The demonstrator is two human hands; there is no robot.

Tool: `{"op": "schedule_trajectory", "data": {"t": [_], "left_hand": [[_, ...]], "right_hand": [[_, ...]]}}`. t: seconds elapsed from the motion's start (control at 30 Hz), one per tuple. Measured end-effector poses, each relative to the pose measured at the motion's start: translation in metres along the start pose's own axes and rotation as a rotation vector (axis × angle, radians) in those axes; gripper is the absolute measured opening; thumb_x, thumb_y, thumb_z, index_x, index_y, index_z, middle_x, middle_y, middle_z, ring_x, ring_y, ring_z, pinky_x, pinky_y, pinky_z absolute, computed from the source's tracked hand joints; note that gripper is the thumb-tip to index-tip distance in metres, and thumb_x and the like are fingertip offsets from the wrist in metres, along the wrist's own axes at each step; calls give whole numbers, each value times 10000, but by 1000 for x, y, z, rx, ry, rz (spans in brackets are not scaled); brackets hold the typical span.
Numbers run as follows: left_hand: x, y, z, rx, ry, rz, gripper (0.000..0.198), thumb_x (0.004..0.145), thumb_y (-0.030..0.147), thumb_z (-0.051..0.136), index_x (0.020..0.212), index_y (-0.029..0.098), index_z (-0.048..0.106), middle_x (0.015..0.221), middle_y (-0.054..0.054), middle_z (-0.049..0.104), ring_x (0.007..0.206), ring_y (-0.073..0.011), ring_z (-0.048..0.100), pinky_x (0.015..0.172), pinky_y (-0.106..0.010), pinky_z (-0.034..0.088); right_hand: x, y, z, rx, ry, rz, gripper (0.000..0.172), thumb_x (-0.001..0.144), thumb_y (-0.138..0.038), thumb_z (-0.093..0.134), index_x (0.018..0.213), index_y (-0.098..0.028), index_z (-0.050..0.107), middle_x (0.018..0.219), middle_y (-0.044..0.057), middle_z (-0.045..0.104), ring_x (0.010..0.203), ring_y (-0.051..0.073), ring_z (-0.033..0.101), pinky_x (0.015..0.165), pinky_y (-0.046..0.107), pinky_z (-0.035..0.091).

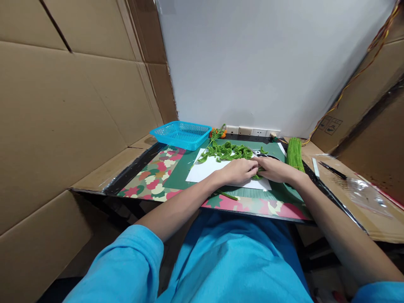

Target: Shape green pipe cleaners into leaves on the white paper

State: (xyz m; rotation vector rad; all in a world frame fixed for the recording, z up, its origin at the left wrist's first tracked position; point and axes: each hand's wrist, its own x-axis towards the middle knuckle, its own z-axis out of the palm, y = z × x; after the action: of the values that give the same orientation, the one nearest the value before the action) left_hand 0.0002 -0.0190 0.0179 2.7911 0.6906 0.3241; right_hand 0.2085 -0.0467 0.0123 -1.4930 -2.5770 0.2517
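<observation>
My left hand (241,170) and my right hand (272,167) meet over the right part of a white sheet of paper (205,172). Both have their fingers closed around a piece of green pipe cleaner (257,177), which is mostly hidden by them. Just beyond, a heap of curled green pipe-cleaner pieces (227,150) lies across the paper's far edge. A dark tool with a pale round spot (258,153), partly covered, is behind my right hand. A single green stem (227,195) rests near the front edge, below my left wrist.
A blue plastic basket (181,143) stands at the back left, beside orange pipe-cleaner flowers (221,133). A thick bundle of green pipe cleaners (294,153) lies at right. Farther right are a black pen-like tool (333,169) and a clear plastic bag (368,193). Cardboard walls (63,118) flank the table.
</observation>
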Motion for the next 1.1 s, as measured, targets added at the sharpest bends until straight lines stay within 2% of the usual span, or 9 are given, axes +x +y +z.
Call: {"op": "schedule_trajectory", "data": {"t": [0.57,1.1], "left_hand": [[0,-3,2,5,9,20,281,1081,323,420,868,211,566,845,-53,681,689,-193,569,612,-345,294],[0,-3,3,51,4,18,300,1093,330,415,927,202,629,918,-69,730,758,-210,636,636,-339,334]], "right_hand": [[0,-1,-1,0,-4,-2,194,902,-97,537,1057,-210,563,1105,128,743,1013,286,711,823,319,476],[1,4,3,6,10,-21,171,925,-128,532,1072,-210,559,1100,127,739,1012,287,710,821,321,475]]}}
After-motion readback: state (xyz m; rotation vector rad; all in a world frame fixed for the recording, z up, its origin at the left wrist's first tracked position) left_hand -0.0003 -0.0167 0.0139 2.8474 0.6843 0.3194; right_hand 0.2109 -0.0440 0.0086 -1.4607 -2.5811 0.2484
